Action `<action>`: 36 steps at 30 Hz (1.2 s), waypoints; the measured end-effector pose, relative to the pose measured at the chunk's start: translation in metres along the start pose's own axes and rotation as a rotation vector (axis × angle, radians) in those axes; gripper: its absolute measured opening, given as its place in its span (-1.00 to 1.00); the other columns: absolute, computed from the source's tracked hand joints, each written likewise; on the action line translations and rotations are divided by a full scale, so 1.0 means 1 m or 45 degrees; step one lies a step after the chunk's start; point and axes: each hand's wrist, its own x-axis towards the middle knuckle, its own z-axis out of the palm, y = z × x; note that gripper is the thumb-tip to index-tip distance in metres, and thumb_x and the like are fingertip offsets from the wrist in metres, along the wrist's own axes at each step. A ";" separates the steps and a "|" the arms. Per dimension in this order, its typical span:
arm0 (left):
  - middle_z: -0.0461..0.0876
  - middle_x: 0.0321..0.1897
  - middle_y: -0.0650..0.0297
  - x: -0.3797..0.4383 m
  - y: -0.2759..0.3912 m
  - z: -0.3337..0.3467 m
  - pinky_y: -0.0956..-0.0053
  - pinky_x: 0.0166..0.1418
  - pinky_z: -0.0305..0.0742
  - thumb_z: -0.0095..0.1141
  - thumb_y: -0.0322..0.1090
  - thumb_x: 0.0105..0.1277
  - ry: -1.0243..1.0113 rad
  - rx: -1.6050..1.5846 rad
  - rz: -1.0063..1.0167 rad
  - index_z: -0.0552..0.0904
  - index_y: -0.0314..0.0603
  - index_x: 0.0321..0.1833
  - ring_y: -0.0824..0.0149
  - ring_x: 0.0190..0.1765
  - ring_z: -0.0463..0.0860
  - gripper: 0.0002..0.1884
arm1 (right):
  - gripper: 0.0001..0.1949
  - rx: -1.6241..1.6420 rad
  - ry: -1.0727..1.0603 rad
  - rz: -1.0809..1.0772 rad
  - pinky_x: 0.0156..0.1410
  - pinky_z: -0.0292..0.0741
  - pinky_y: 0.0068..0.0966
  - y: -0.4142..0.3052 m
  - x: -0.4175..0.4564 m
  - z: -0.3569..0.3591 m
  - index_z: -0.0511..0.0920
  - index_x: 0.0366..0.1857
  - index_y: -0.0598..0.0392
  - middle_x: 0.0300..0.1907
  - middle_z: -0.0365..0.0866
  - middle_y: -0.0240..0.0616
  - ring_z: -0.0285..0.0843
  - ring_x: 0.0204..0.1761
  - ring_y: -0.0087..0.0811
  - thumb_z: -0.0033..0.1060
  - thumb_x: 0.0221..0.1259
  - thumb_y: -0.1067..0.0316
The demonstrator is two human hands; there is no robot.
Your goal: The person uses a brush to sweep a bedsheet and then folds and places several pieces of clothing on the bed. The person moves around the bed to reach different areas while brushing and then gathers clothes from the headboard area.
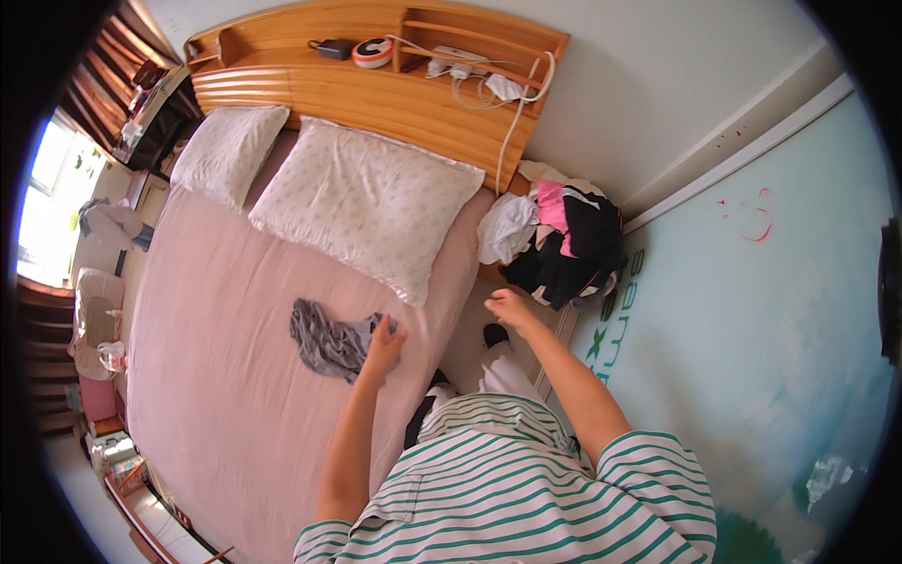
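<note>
A crumpled grey garment [328,342] lies on the pink bed sheet [232,395]. My left hand [384,347] is over its right end; whether the fingers grip the cloth cannot be made out. Between the bed and the sliding door, my right hand [510,309] hangs in the air with its fingers apart and nothing in it. Just beyond that hand is a heap of clothes [588,229], black, pink and white, piled on a low stand beside the headboard. A bunched white garment [509,227] sits on the heap's left side, close to the mattress.
Two patterned pillows [373,197] rest against the wooden headboard [352,95]. Its shelf holds a black adapter [331,48], a round orange-and-white device [372,53] and a white power strip [458,60] with trailing cables. To the right stands a pale blue-green sliding door [740,296].
</note>
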 end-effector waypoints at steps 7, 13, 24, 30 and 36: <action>0.28 0.25 0.15 0.023 0.049 0.097 0.45 0.09 0.36 0.10 -0.16 0.25 -0.233 0.136 -0.233 0.11 -0.13 0.38 0.32 0.11 0.44 -0.31 | -0.40 -0.576 0.878 0.012 0.09 0.38 -0.24 0.044 0.066 -0.171 0.40 0.01 0.10 -0.03 0.43 0.01 0.40 -0.01 0.00 0.36 -0.15 0.03; 0.41 0.12 0.22 0.065 0.044 0.182 0.54 -0.01 0.39 0.12 -0.23 0.25 -0.249 0.182 -0.287 0.22 -0.13 0.32 0.44 -0.07 0.50 -0.40 | 0.00 -1.040 0.859 -0.099 0.30 0.09 0.06 0.013 0.108 -0.218 0.06 0.32 -0.05 0.35 -0.06 0.00 -0.14 0.37 0.10 0.44 -0.31 -0.09; 0.41 0.09 0.07 0.103 0.053 0.280 0.43 0.13 0.36 0.16 -0.16 0.17 -0.428 0.460 -0.122 0.27 -0.16 0.28 0.25 0.02 0.53 -0.37 | -0.33 -0.839 0.815 -0.050 0.08 0.44 -0.29 0.047 0.168 -0.228 0.32 0.16 -0.07 0.15 0.28 -0.18 0.29 0.09 -0.06 0.36 -0.20 0.34; 0.27 0.21 0.05 0.131 0.089 0.315 0.31 0.18 0.34 0.21 -0.01 0.12 -0.453 0.435 -0.122 0.18 -0.12 0.34 0.17 0.17 0.40 -0.23 | -0.72 0.483 1.010 -0.137 -0.01 0.37 -0.54 0.046 0.159 -0.277 0.51 -0.07 0.22 -0.17 0.61 -0.15 0.52 -0.13 -0.37 0.12 0.11 0.42; 0.27 0.23 0.16 0.145 0.156 0.358 0.18 0.23 0.31 0.10 0.01 0.22 -0.575 -0.711 -0.494 0.13 0.00 0.35 0.18 0.19 0.39 -0.31 | -0.64 0.084 0.768 -0.347 0.15 0.35 -0.42 0.000 0.064 -0.265 0.47 -0.05 0.28 -0.06 0.54 -0.10 0.47 -0.01 -0.27 0.17 0.05 0.38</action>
